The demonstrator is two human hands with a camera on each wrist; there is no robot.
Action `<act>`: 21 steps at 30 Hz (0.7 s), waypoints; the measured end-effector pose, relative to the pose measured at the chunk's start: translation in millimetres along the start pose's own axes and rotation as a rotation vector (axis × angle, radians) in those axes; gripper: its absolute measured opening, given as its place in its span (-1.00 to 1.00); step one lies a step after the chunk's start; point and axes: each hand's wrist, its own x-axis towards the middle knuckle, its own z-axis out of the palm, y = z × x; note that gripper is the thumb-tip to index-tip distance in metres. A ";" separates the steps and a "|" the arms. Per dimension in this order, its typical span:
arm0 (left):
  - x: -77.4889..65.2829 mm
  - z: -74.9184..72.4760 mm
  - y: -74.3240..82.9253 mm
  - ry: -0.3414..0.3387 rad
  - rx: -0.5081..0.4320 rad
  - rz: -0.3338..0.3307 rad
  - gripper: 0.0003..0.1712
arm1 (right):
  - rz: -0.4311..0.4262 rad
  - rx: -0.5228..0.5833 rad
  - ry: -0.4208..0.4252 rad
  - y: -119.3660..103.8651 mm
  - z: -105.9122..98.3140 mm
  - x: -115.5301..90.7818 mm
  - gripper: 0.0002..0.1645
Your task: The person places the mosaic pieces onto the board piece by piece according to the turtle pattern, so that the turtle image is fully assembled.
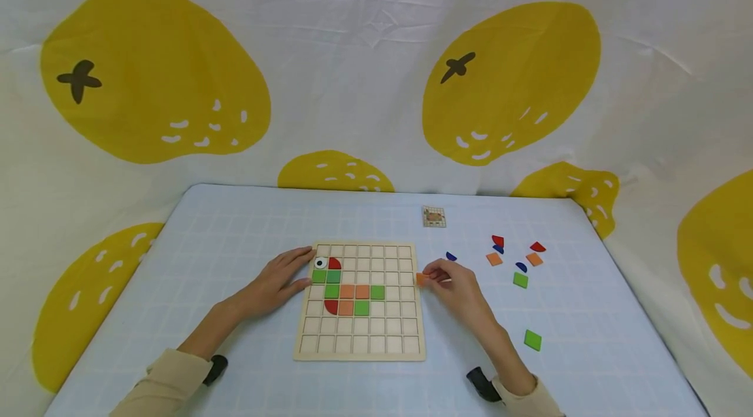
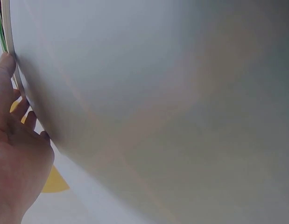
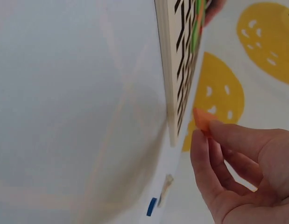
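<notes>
A square wooden grid board [image 1: 376, 342] lies on the table. Tiles on its left side form a shape: a white eye tile [image 1: 320, 263], red quarter-rounds [image 1: 334, 263], green squares [image 1: 361, 308] and orange squares [image 1: 347, 291]. My left hand [image 1: 273, 283] rests at the board's left edge, fingers extended and touching it. Between thumb and fingertips, my right hand [image 1: 455, 289] pinches an orange square tile [image 1: 421, 280] at the board's right edge. In the right wrist view this orange tile [image 3: 203, 119] appears raised, only partly covered by the thumb.
Loose pieces lie to the right: green squares [image 1: 520, 280], orange squares [image 1: 494, 259], red quarter-rounds [image 1: 538, 247] and blue rounded pieces [image 1: 451, 256]. A small picture card [image 1: 434, 216] lies behind the board. Beyond the table [image 1: 253, 214] hangs a patterned cloth [image 1: 353, 77].
</notes>
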 end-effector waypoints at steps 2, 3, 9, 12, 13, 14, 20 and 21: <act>0.2 -0.5 0.7 -0.003 -0.003 -0.004 -0.27 | -0.001 0.022 -0.009 -3.4 3.8 -0.1 -0.84; 0.3 -0.7 1.0 -0.004 -0.002 -0.006 -0.27 | -0.002 0.033 -0.014 -5.1 5.6 -0.1 -0.84; 0.7 -1.0 1.9 -0.010 0.000 -0.006 -0.26 | -0.056 0.086 -0.059 -16.8 16.2 -2.1 -0.84; 0.6 -1.3 2.2 -0.008 -0.004 -0.005 -0.26 | -0.083 0.096 -0.092 -22.3 21.2 -3.5 -0.85; 0.6 -1.4 2.4 -0.007 -0.004 -0.005 -0.26 | -0.102 0.097 -0.101 -23.7 22.8 -3.9 -0.86; 0.6 -1.5 2.6 -0.006 -0.005 -0.004 -0.26 | -0.109 0.099 -0.110 -25.3 24.4 -4.3 -0.87; 0.7 -1.5 2.9 -0.005 -0.005 -0.004 -0.26 | -0.127 0.133 -0.176 -31.8 34.3 -5.9 -0.88; 0.7 -1.5 3.0 -0.005 -0.004 -0.007 -0.26 | -0.136 0.135 -0.187 -32.3 36.1 -6.2 -0.88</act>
